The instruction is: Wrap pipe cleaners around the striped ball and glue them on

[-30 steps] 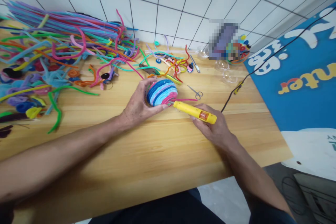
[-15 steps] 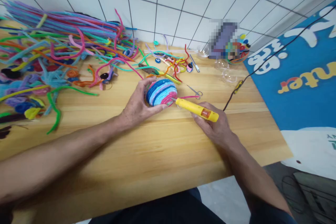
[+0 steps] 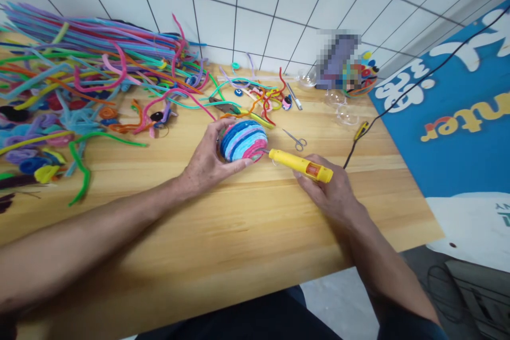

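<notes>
My left hand (image 3: 207,162) is wrapped round a ball (image 3: 244,139) covered in blue, light blue and pink pipe-cleaner stripes, holding it just above the wooden table (image 3: 223,234). My right hand (image 3: 332,191) grips a yellow glue gun (image 3: 302,165) whose metal tip touches the lower right side of the ball. A black cord (image 3: 360,135) leads from the gun up to the right. A loose pink strand lies at the ball's lower right, beside the gun's tip.
A big heap of coloured pipe cleaners (image 3: 75,79) fills the left and back of the table. Small scissors (image 3: 297,141), clear plastic half-spheres (image 3: 345,111) and a bowl of bits (image 3: 360,77) lie behind. A blue banner (image 3: 450,111) stands on the right.
The view has shifted slightly. The glue gun's tip stays at the ball; my right hand has slid a little to the right. The loose pink strand beside the gun is shorter.
</notes>
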The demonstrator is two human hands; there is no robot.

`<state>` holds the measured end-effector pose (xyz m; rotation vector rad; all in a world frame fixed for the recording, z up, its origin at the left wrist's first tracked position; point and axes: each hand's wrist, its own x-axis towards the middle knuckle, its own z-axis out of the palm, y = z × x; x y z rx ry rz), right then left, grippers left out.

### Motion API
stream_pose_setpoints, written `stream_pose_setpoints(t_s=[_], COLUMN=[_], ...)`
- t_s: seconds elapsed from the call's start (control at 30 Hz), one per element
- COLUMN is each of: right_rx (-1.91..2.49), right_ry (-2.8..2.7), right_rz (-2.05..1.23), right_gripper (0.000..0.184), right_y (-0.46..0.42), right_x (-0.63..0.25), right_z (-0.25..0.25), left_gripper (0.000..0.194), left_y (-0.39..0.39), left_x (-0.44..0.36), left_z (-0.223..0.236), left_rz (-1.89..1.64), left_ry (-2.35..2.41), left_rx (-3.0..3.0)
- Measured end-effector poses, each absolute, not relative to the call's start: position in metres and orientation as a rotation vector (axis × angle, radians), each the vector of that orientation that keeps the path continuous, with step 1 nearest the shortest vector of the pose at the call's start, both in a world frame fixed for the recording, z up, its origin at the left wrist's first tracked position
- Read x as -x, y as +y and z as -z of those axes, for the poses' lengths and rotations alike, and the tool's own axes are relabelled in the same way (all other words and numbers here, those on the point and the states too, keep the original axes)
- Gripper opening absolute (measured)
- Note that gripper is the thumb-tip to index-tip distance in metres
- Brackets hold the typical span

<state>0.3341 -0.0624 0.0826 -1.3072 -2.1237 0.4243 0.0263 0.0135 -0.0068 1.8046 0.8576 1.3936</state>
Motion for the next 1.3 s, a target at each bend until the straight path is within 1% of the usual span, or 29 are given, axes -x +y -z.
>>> stream_pose_setpoints(t_s=[0.13, 0.37, 0.6, 0.73, 0.9, 1.07, 1.3], right_rx=[1.342, 1.315, 1.288, 1.256, 1.211, 1.212, 1.309], right_ry=[-2.130, -2.125, -2.114, -2.121, -2.148, -2.163, -2.100], right_rz=[-0.411, -0.406, -0.443, -0.459, -0.449, -0.461, -0.457], right_gripper=[0.013, 0.017, 0.013, 0.015, 0.006, 0.010, 0.010], right_y=[-0.0636, -0.0620, -0.0623, -0.0620, -0.0613, -0.0613, -0.0631], right_x=[-0.3352, -0.3339, -0.3316, -0.3295, -0.3269, -0.3264, -0.3283], right_z=[-0.0837, -0.0808, -0.0801, -0.0799, -0.0768, -0.0757, -0.0766], left_gripper=[0.091, 0.092, 0.093, 0.092, 0.095, 0.094, 0.092], left_y=[0.0136, 0.0141, 0.0150, 0.0149, 0.0152, 0.0145, 0.0140], left_x=[-0.0251, -0.0240, -0.0219, -0.0226, -0.0210, -0.0198, -0.0228], left_z=[0.0066, 0.0075, 0.0091, 0.0086, 0.0092, 0.0084, 0.0076], left_rz=[-1.390, -1.384, -1.375, -1.373, -1.347, -1.337, -1.362], left_ry=[0.858, 0.863, 0.897, 0.867, 0.896, 0.900, 0.880], left_rx=[-1.817, -1.826, -1.857, -1.837, -1.846, -1.853, -1.825])
